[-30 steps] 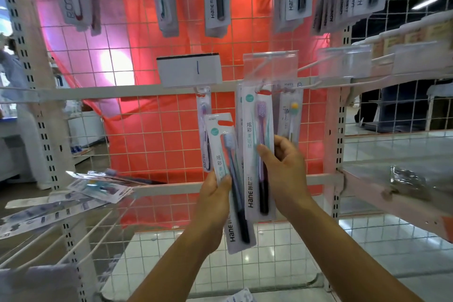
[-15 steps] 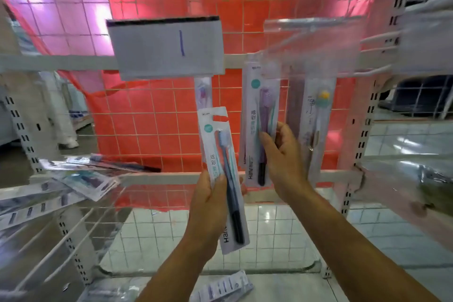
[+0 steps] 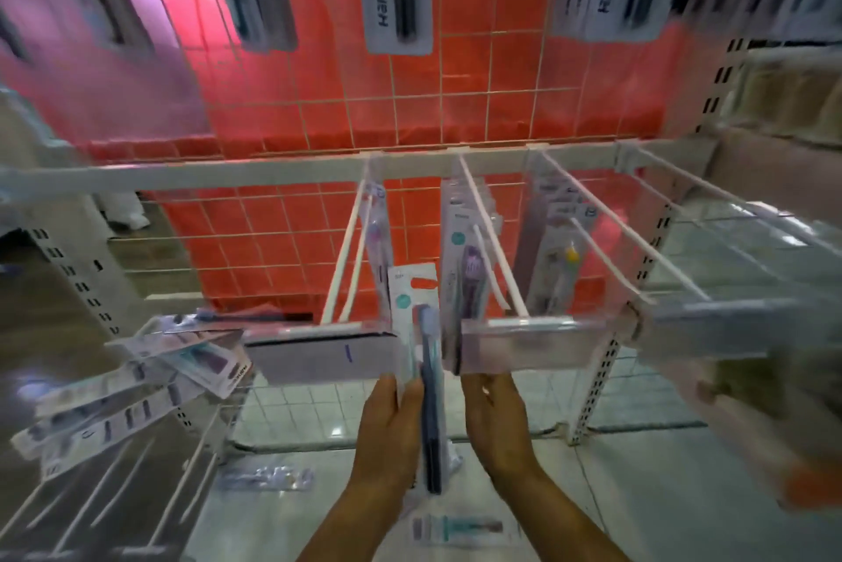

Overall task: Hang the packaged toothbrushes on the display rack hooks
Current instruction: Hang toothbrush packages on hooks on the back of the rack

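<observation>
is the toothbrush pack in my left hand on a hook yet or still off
Off. The pack stands upright in the left hand, its hang slot free between two hooks.

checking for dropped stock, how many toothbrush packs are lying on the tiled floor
2: one white toothbrush pack at bottom centre, one blurred pack up-left of it. Others may be hidden.

Both my forearms reach forward and up from the bottom edge, bare. My left hand (image 3: 391, 424) is raised, fingers and thumb curled round the lower part of the toothbrush pack (image 3: 421, 361), holding it upright. My right hand (image 3: 494, 418) sits just beside it, palm inward, fingers relaxed, gripping nothing.
</observation>
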Demonstrator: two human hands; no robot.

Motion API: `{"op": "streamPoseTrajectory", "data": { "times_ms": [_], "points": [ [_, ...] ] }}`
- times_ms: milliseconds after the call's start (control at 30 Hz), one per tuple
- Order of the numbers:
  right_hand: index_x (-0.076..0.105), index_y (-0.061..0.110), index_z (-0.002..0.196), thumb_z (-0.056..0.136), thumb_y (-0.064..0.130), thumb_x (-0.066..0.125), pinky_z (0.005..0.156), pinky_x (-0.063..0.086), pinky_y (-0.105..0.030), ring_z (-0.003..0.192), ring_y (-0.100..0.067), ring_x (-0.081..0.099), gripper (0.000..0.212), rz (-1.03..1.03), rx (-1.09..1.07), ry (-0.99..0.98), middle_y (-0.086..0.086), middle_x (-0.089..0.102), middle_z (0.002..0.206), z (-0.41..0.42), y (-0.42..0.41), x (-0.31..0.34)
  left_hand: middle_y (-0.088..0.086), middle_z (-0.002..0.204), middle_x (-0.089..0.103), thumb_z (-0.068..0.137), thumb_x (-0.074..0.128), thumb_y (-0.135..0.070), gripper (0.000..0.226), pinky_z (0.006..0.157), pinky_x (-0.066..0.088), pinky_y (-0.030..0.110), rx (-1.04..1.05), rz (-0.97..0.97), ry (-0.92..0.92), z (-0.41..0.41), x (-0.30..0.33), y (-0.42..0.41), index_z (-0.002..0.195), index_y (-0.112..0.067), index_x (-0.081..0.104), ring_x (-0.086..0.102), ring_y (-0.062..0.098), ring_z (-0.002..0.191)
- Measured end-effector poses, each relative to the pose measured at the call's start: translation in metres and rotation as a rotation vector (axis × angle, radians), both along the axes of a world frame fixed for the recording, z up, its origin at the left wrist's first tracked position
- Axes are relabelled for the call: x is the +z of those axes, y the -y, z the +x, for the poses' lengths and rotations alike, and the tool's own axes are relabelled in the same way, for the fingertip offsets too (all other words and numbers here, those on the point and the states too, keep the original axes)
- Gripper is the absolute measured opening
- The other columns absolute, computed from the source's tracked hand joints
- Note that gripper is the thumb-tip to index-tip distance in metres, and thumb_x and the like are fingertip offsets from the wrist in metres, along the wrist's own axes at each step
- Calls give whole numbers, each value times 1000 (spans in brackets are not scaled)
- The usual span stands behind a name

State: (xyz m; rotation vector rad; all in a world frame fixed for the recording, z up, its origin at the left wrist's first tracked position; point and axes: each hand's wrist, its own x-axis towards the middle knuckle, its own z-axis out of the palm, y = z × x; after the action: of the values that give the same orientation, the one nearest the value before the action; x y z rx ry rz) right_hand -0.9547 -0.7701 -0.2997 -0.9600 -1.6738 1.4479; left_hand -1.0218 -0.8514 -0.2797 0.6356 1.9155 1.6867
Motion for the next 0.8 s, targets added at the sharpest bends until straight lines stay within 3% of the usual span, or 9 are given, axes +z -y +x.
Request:
{"op": "streamPoseTrajectory", "data": {
  "times_ms": [67,133,233,400,500,600,800],
  "points": [
    [55,38,105,99,26,44,74,41,-3,92,3,58,17,-45,47,11,18,62,100,11,17,12,-10,95,65,99,47,-27,14,62,48,10,-10,-44,40,9,8,8,105,-26,59,62,4,86],
    [61,28,102,100,23,45,65,43,-3,81,6,61,17,-94,86,28,12,66,93,21,32,25,-9,97,69,97,50,-28,18,61,49,8,-27,-64,40,20,17,20,109,-24,63,65,2,86],
    [61,19,102,99,18,46,65,46,-7,77,7,62,16,-100,119,61,8,66,90,35,53,49,-7,92,71,97,52,-21,15,62,49,9,-35,-88,43,34,34,40,100,-28,65,66,1,80],
    [59,24,96,95,23,54,70,50,-14,82,-2,64,5,-151,121,129,6,68,89,58,89,76,-9,86,72,95,55,-24,15,74,52,17,-66,-163,34,61,64,76,91,-33,66,68,5,85],
    [63,20,85,90,22,63,72,50,-17,73,-4,64,5,-199,72,123,-1,69,76,72,113,94,-4,84,73,95,53,-23,15,69,49,9,-74,-192,25,78,80,98,89,-31,65,68,5,83],
    [65,20,80,86,17,67,69,49,-13,67,-1,63,8,-211,35,109,4,69,69,85,133,114,-7,82,67,95,54,-15,22,72,45,6,-80,-231,6,92,100,114,84,-34,56,65,14,94],
    [63,19,77,86,11,67,58,45,-9,62,2,61,13,-162,11,101,1,67,67,109,159,162,-11,73,74,92,60,-14,20,69,51,13,-42,-88,124,118,162,141,86,-31,69,69,-2,73]
  ]
}}
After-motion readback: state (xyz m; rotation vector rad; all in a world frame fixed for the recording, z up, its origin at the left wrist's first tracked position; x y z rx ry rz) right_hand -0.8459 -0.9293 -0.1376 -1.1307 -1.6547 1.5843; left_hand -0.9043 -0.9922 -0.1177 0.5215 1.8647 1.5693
